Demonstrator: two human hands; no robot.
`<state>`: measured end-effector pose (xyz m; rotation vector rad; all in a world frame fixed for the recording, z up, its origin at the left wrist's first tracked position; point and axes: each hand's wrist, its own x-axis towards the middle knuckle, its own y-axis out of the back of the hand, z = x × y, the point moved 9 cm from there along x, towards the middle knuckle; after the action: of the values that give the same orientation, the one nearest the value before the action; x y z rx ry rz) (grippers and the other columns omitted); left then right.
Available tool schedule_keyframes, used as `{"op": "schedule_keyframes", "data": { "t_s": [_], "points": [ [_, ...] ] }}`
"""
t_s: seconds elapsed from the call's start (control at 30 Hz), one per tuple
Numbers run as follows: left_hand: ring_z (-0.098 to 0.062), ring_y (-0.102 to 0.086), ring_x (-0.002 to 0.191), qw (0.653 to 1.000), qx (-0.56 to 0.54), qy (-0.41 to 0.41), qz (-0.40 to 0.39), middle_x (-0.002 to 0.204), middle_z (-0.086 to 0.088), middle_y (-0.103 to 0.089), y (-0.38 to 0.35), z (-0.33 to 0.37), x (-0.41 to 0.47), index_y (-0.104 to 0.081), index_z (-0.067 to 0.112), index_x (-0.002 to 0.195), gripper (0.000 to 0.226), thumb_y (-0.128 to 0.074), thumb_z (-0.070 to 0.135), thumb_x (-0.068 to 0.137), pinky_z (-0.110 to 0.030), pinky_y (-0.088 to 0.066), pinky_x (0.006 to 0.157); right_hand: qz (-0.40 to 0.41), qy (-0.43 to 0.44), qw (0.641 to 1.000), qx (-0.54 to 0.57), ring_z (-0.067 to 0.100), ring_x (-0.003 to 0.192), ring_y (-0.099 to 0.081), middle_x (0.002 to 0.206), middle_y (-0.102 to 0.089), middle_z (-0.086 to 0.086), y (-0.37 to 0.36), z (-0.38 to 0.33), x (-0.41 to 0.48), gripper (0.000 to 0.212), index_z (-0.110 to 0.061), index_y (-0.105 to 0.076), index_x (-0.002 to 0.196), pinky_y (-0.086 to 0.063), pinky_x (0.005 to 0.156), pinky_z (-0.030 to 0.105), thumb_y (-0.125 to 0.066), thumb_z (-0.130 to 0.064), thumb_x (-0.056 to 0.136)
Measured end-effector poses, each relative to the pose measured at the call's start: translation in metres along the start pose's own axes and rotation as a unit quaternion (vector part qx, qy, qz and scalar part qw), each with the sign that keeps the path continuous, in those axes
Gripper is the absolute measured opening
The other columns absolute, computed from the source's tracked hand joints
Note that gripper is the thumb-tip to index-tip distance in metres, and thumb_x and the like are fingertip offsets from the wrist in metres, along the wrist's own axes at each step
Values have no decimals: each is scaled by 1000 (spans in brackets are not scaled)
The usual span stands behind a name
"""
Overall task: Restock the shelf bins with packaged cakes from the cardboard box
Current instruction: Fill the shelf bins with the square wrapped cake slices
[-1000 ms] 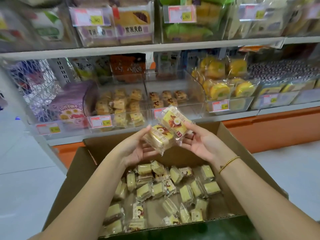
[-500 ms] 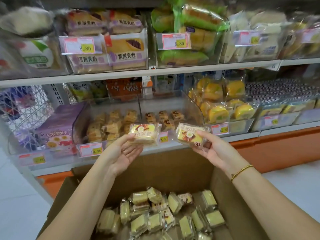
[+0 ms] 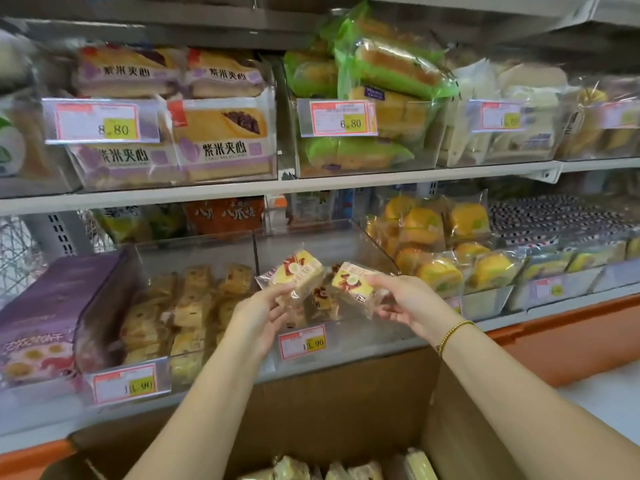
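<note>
Shelf unit (image 3: 311,183) fills your view: two tiers of clear bins with wrapped bakery goods. The cardboard box (image 3: 346,410) stands open right below the lower tier, directly in front of you; a few wrapped cakes (image 3: 294,467) show inside it at the bottom edge of view. Lower tier, left to right: purple carton (image 3: 45,317), a side bin (image 3: 194,251) well stocked with small yellow cakes, the centre bin (image 3: 346,244) with only a few cakes lying in it, then a bin of yellow rolls (image 3: 443,251). Both your grips are up at the centre bin's front opening. Left grip (image 3: 258,318) is closed on one packaged cake (image 3: 301,271), pinching its lower end, cake tilted up and to the right. Right grip (image 3: 405,303) is closed on a second packaged cake (image 3: 351,280), thumb on top, fingers curled under its right end. The two held cakes sit just beside each other above the bin's front wall, a narrow gap between them. Price tag (image 3: 302,342) is on the bin front, just right of your left wrist. Gold bead bracelet (image 3: 452,336) is on your right wrist.
</note>
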<state>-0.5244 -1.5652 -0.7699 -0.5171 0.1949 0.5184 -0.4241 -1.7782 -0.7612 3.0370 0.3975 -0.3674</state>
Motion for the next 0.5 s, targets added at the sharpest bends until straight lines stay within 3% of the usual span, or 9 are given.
{"op": "schedule_keyframes", "data": {
  "t_s": [0.1,0.2,0.27,0.37,0.43,0.5],
  "points": [
    [-21,-64,101,998,-31,-48,24,107,-8,-66,9,4,3,-60,5,112,32,-71,9,82,-36,-51,96,48,10,999,-5,24,85,-68,105,-67,14,6,-8,20,44,1,-54,116,-57,62,27,-71,-26,85],
    [-14,-66,92,994,-44,-96,30,93,1,-67,17,13,4,-58,8,112,30,-69,8,85,-36,-51,95,60,21,998,-27,30,96,-67,112,-62,17,0,-11,39,49,-5,-42,113,-60,72,37,-73,-30,84],
    [-13,-67,90,993,-31,-110,29,94,1,-68,19,16,7,-58,11,106,25,-70,9,84,-34,-52,93,87,9,992,-94,30,98,-66,118,-61,18,-6,-2,53,53,-6,-46,125,-60,71,38,-73,-28,84],
    [-16,-68,94,993,-23,-109,29,101,-2,-70,20,12,11,-61,16,95,19,-73,11,81,-34,-52,93,136,-27,980,-142,33,96,-65,117,-62,18,-9,10,72,38,0,-53,124,-59,70,40,-61,-13,90],
    [-18,-67,97,993,-27,-106,36,105,-5,-70,22,9,16,-61,17,96,22,-75,11,80,-35,-52,94,130,-50,977,-159,36,97,-65,113,-64,21,-16,12,83,33,4,-56,123,-58,81,46,-53,-8,92],
    [-20,-67,98,993,-32,-103,39,109,-7,-69,24,7,19,-60,13,106,30,-75,11,80,-36,-52,95,91,-61,976,-190,38,114,-58,125,-58,25,-28,12,88,36,6,-51,129,-49,97,47,-48,-6,95]
  ]
}}
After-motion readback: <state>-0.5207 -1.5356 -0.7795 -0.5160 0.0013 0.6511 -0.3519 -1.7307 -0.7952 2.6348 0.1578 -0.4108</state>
